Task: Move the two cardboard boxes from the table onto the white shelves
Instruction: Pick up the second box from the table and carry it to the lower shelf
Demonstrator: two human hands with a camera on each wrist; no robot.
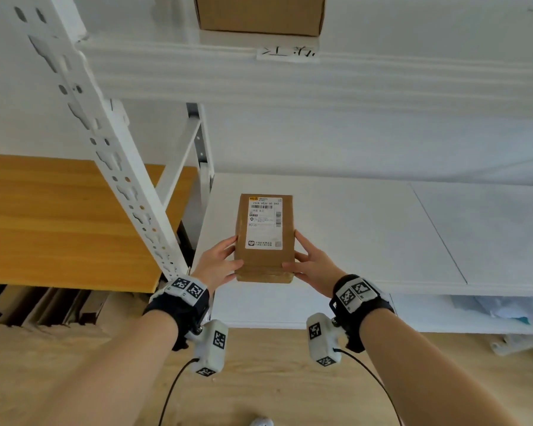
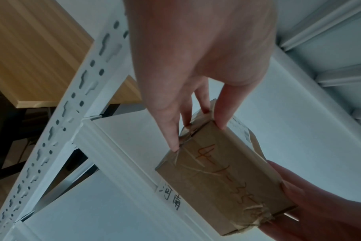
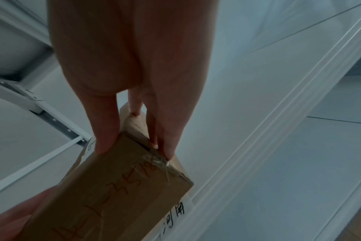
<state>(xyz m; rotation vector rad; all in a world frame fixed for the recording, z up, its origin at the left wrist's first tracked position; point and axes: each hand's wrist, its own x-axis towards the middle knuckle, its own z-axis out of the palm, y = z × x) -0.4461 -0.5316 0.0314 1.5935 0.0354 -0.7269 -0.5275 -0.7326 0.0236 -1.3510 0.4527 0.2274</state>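
Note:
A small cardboard box with a white shipping label on top is held between both hands over the front of the white middle shelf. My left hand grips its left side and my right hand grips its right side, thumbs at the near end. The left wrist view shows the box's near face with orange handwriting, just in front of the shelf's front rail. The same box fills the right wrist view under my right hand's fingers. A second cardboard box stands on the upper shelf.
The shelving's white perforated upright rises at the left, with the wooden table behind it. Flattened cardboard lies under the table. The middle shelf runs on to the right. A pale bag lies on the lower shelf.

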